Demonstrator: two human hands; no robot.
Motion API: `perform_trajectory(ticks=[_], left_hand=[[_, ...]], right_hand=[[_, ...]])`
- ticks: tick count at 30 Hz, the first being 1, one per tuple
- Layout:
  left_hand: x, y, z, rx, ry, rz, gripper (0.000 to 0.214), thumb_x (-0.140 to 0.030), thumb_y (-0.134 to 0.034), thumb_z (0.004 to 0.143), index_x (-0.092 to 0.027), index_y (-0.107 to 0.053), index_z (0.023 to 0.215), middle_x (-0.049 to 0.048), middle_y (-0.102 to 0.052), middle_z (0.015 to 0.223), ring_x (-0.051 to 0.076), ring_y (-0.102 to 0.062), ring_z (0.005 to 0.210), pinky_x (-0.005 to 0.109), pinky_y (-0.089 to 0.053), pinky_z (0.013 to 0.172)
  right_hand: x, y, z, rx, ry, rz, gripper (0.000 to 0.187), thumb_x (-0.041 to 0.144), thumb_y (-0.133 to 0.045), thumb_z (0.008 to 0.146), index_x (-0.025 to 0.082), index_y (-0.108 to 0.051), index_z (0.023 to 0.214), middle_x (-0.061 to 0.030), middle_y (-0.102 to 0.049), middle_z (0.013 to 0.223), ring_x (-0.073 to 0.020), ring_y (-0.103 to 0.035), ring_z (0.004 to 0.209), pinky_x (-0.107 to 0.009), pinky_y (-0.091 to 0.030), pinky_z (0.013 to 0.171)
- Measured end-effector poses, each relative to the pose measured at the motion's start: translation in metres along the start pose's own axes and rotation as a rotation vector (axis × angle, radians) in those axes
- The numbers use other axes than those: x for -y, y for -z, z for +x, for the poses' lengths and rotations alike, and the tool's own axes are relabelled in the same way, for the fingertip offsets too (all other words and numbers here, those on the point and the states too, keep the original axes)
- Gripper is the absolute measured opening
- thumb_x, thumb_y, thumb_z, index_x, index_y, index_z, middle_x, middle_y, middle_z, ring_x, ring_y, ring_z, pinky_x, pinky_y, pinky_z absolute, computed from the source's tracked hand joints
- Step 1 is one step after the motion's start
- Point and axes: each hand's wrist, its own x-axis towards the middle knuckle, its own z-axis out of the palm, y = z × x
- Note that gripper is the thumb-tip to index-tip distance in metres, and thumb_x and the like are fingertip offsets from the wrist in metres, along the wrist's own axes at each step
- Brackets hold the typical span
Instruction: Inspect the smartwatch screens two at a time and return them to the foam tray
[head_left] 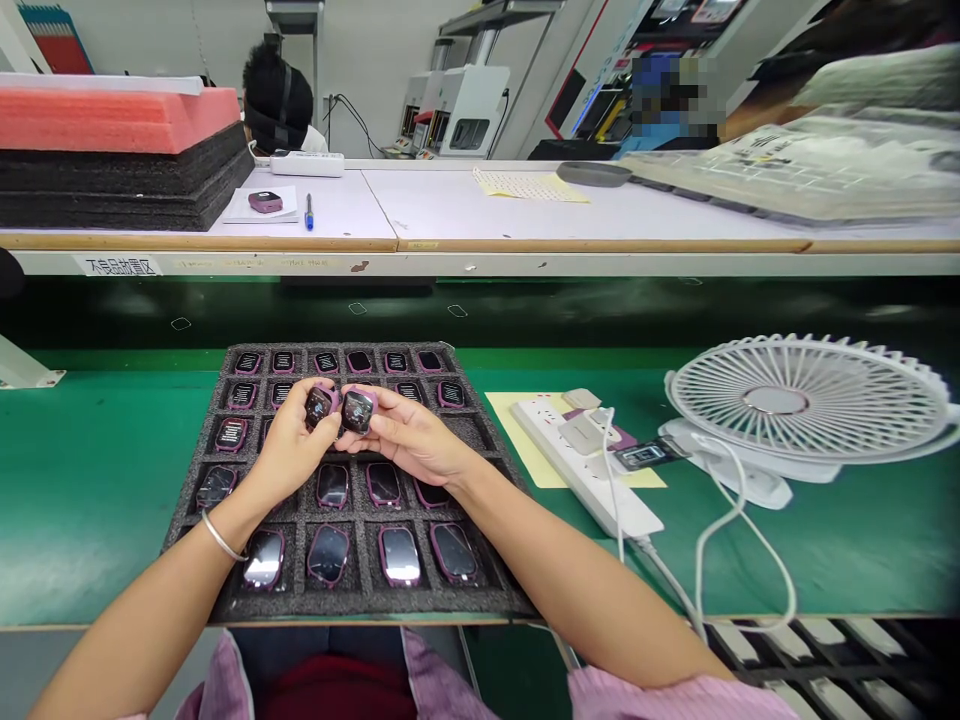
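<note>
My left hand [294,445] is closed around a purple-cased smartwatch body [319,404] without a strap. A second smartwatch body [358,411] of the same kind is gripped in my right hand [409,437], close beside the first. Both screens face up toward me and appear lit. Below my hands lies a black foam tray [360,602] divided into compartments. Many of these hold purple watch bodies [328,555]; some in the far rows show white text, while those in the near rows look dark. My hands and forearms hide part of the tray's middle.
On the right, a white power strip [547,430] with chargers lies on yellow paper, beside a white fan [795,400] and looping white cables [780,570]. Foam sheets [112,190], a pen [309,212] and another watch [265,202] occupy the shelf. A person [277,100] is beyond it.
</note>
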Motion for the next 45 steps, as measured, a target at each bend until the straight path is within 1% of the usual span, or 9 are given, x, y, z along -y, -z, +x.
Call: perform_trajectory(ticks=[12,21,27,31,33,35,38,41,45], left_hand=[[0.000,0.001,0.000,0.004,-0.001,0.005,0.036,-0.027,-0.058,0.079,-0.020,-0.053,0.113,0.0059,-0.064,0.110,0.021,-0.059,0.106,0.036,-0.046,0.094],[0.000,0.001,-0.001,0.034,-0.003,-0.002,0.037,-0.029,-0.058,0.080,-0.018,-0.052,0.115,0.0072,-0.062,0.112,0.021,-0.058,0.108,0.036,-0.045,0.097],[0.002,0.001,0.000,0.023,-0.031,-0.018,0.037,-0.027,-0.058,0.080,-0.020,-0.052,0.116,0.0069,-0.062,0.117,0.020,-0.058,0.112,0.036,-0.043,0.101],[0.001,0.000,-0.001,0.030,-0.009,-0.019,0.036,-0.025,-0.058,0.078,-0.020,-0.055,0.113,0.0057,-0.064,0.113,0.020,-0.059,0.107,0.035,-0.046,0.094],[-0.001,-0.001,-0.001,0.014,0.028,-0.054,0.035,-0.024,-0.060,0.077,-0.019,-0.057,0.111,0.0052,-0.064,0.109,0.018,-0.060,0.100,0.031,-0.048,0.086],[-0.003,-0.003,0.000,-0.010,0.117,-0.150,0.035,-0.027,-0.063,0.075,-0.019,-0.057,0.108,0.0037,-0.065,0.099,0.014,-0.060,0.079,0.026,-0.048,0.070],[-0.004,-0.003,0.003,-0.023,0.279,-0.364,0.036,-0.030,-0.068,0.073,-0.017,-0.056,0.104,-0.0010,-0.061,0.082,0.005,-0.045,0.051,0.021,-0.036,0.049],[-0.005,-0.002,0.005,-0.036,0.400,-0.505,0.034,-0.028,-0.070,0.072,-0.016,-0.057,0.100,-0.0013,-0.061,0.077,0.003,-0.042,0.046,0.020,-0.031,0.045],[-0.009,0.001,0.004,-0.062,0.473,-0.528,0.040,-0.031,-0.066,0.079,-0.016,-0.057,0.115,-0.0014,-0.062,0.073,0.006,-0.051,0.046,0.021,-0.038,0.046]], right_hand=[[0.002,-0.002,-0.001,-0.027,-0.014,0.005,0.053,0.036,-0.082,0.077,0.021,-0.060,0.123,-0.0040,-0.074,0.096,-0.0187,-0.074,0.087,-0.039,-0.055,0.092],[0.002,-0.003,-0.001,-0.009,-0.009,0.009,0.053,0.036,-0.082,0.077,0.020,-0.060,0.123,-0.0044,-0.075,0.096,-0.0180,-0.074,0.087,-0.037,-0.055,0.091],[0.003,-0.003,-0.001,-0.038,-0.009,-0.016,0.056,0.038,-0.082,0.076,0.020,-0.059,0.124,-0.0044,-0.075,0.094,-0.0188,-0.073,0.087,-0.039,-0.055,0.090],[0.002,-0.002,-0.002,-0.027,-0.010,-0.025,0.052,0.037,-0.082,0.076,0.020,-0.061,0.121,-0.0034,-0.073,0.094,-0.0176,-0.072,0.083,-0.037,-0.054,0.087],[0.001,-0.002,-0.002,-0.034,-0.009,-0.028,0.050,0.036,-0.082,0.077,0.020,-0.063,0.120,-0.0030,-0.072,0.093,-0.0167,-0.071,0.080,-0.035,-0.054,0.084],[-0.001,-0.001,-0.002,-0.060,-0.010,-0.021,0.048,0.034,-0.080,0.079,0.020,-0.063,0.121,-0.0029,-0.072,0.091,-0.0160,-0.070,0.079,-0.032,-0.054,0.081],[-0.003,0.002,0.001,-0.119,-0.039,0.027,0.042,0.032,-0.075,0.083,0.021,-0.063,0.121,-0.0028,-0.072,0.087,-0.0153,-0.069,0.080,-0.028,-0.052,0.076],[-0.004,0.005,0.005,-0.189,-0.085,0.082,0.035,0.028,-0.069,0.086,0.022,-0.062,0.119,-0.0045,-0.074,0.094,-0.0154,-0.070,0.077,-0.028,-0.052,0.070],[-0.001,0.008,0.007,-0.251,-0.097,0.089,0.030,0.026,-0.066,0.085,0.021,-0.060,0.115,-0.0077,-0.074,0.101,-0.0146,-0.067,0.068,-0.029,-0.050,0.065]])
